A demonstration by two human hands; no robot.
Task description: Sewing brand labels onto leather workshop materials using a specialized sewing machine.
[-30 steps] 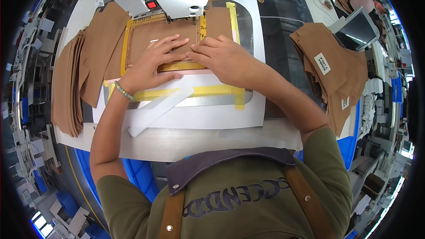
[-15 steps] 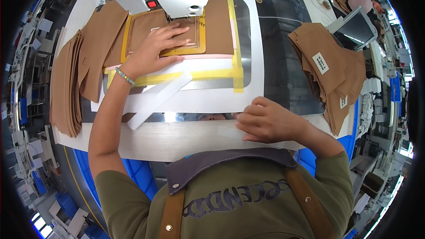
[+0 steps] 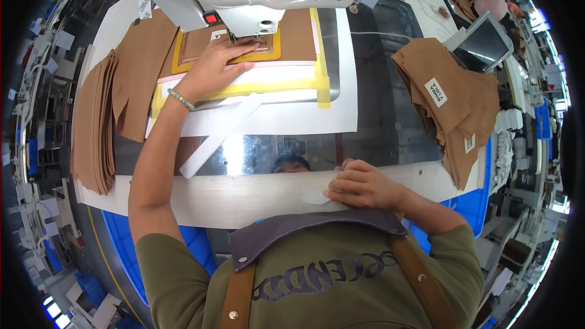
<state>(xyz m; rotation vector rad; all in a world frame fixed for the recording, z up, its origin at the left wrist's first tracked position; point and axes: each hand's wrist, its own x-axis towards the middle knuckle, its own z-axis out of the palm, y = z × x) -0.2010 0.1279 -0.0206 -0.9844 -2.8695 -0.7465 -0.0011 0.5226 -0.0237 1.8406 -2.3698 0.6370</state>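
My left hand (image 3: 213, 68) lies with spread fingers on the brown piece in a yellow frame (image 3: 275, 53), fingertips just below the white machine head (image 3: 245, 17). The frame sits on a white sheet (image 3: 341, 116) edged with yellow tape, and a white plastic strip (image 3: 219, 134) lies diagonally below. My right hand (image 3: 362, 184) is curled at the near table edge, beside a small translucent piece (image 3: 315, 197); whether it grips that piece is unclear.
Stacks of brown pieces lie left (image 3: 91, 122) and right (image 3: 442, 116). A tablet-like screen (image 3: 481, 42) stands back right, with a person (image 3: 490, 0) beyond. A polished metal plate (image 3: 384, 140) spans the table (image 3: 268, 201); blue bins (image 3: 119, 237) sit below.
The frame and white sheet have slid away from me, further beneath the machine, with my left hand on them. My right hand has left the frame and moved down to the near edge, curling up.
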